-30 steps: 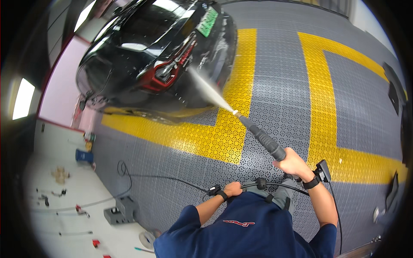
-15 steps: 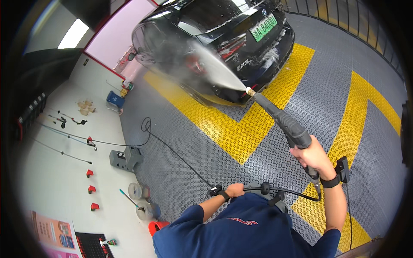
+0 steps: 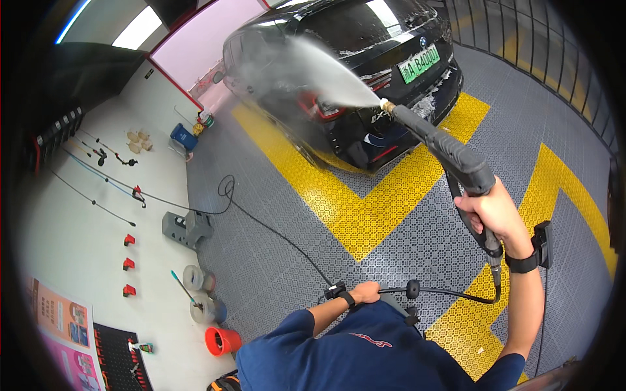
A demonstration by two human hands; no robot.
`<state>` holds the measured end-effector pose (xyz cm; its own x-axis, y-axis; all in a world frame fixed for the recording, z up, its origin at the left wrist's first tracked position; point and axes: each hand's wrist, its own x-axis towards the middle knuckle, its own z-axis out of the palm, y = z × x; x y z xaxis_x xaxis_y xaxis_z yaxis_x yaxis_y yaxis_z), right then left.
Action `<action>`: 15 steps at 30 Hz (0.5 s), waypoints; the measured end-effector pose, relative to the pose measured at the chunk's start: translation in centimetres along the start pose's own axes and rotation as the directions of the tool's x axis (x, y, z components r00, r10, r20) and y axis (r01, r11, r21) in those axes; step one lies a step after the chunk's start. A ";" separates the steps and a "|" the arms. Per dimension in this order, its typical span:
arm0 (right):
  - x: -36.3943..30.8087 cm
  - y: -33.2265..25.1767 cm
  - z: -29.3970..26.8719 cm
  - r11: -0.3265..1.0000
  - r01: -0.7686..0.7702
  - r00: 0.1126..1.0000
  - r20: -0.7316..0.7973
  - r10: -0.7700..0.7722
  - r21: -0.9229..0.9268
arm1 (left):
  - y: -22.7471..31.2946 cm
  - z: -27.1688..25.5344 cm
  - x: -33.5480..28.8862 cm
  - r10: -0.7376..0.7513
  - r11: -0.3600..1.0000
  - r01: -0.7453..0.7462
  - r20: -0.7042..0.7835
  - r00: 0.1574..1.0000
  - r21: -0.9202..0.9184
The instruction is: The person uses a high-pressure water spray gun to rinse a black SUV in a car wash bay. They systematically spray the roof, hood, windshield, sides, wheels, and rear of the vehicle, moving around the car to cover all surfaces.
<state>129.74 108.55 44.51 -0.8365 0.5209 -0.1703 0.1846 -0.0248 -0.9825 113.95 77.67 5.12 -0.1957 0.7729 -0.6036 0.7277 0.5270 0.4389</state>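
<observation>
My right hand (image 3: 492, 210) is wrapped round the grip of a black pressure washer gun (image 3: 450, 150), its barrel raised toward the car. A white fan of water (image 3: 329, 75) leaves the brass nozzle and hits the rear left side of a black car (image 3: 355, 39), where mist hides part of the bodywork. White foam clings to its rear bumper and window edge. Close to my waist, my left hand (image 3: 365, 292) is closed on the black hose (image 3: 450, 291), which runs to the bottom of the gun. A round black stopper sits on the hose between my hands.
The hose trails over the grey grid floor (image 3: 274, 260) with yellow stripes to the left wall. Along that wall stand a grey plastic unit (image 3: 186, 228), clear buckets (image 3: 202, 309), a red bucket (image 3: 222, 340) and a blue container (image 3: 184, 135). Black railings (image 3: 521, 45) line the far right.
The gun has swung slightly right and its nozzle risen. The spray has moved up the car's rear side, and the red tail light shows more plainly. My view has shifted.
</observation>
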 end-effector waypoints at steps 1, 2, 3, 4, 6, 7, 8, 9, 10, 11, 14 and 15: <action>0.8 -1.0 0.1 1.000 0.005 1.000 -0.008 -0.005 -0.005 | 0.4 -0.5 0.2 -0.010 1.000 0.009 -0.018 1.000 -0.021; 1.5 -1.9 0.2 1.000 -0.003 1.000 -0.014 0.003 0.002 | 0.8 -1.0 0.2 -0.024 0.999 0.022 -0.032 0.999 -0.043; 2.2 -2.9 0.1 1.000 0.025 1.000 -0.009 -0.025 0.000 | 1.0 -1.6 0.4 -0.021 0.998 0.020 -0.015 1.000 -0.064; 3.1 -3.9 0.0 0.999 0.032 0.999 -0.006 -0.032 -0.041 | 1.3 -2.1 0.4 -0.022 0.999 0.020 -0.060 0.998 -0.043; 5.0 -5.6 0.7 0.999 0.022 1.000 -0.010 -0.022 -0.025 | 1.5 -3.2 0.6 -0.053 0.997 0.050 -0.052 0.997 -0.066; 6.0 -6.4 1.0 0.999 0.036 0.999 0.002 -0.036 -0.033 | 1.5 -3.7 0.7 -0.074 0.992 0.069 -0.044 0.996 -0.101; 7.0 -7.1 1.5 0.998 0.040 0.999 0.004 -0.040 -0.053 | 1.3 -4.1 0.7 -0.071 0.992 0.064 -0.060 0.996 -0.110; 7.9 -7.8 2.0 0.995 0.044 0.999 0.008 -0.043 -0.095 | 1.1 -4.4 0.7 -0.071 0.990 0.061 -0.076 0.995 -0.126; 8.8 -8.3 2.7 0.993 0.046 0.999 0.030 -0.043 -0.108 | 1.0 -4.5 0.8 -0.069 0.988 0.055 -0.092 0.993 -0.144; 9.8 -8.6 3.3 0.991 0.042 0.998 0.041 -0.037 -0.129 | 0.6 -4.7 0.8 -0.066 0.985 0.049 -0.095 0.993 -0.168; 12.7 -9.6 5.6 0.986 0.040 0.997 0.076 -0.029 -0.160 | -0.5 -5.0 0.3 -0.063 0.987 0.037 -0.170 0.983 -0.154; 13.9 -9.9 6.2 0.985 0.046 0.996 0.088 -0.031 -0.165 | -0.8 -5.1 0.2 -0.087 0.977 0.048 -0.182 0.979 -0.210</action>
<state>113.05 110.75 51.35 -0.8841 0.4442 -0.1455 0.2290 0.1404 -0.9632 110.04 79.20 8.05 -0.3751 0.7753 -0.5082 0.5632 0.6260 0.5393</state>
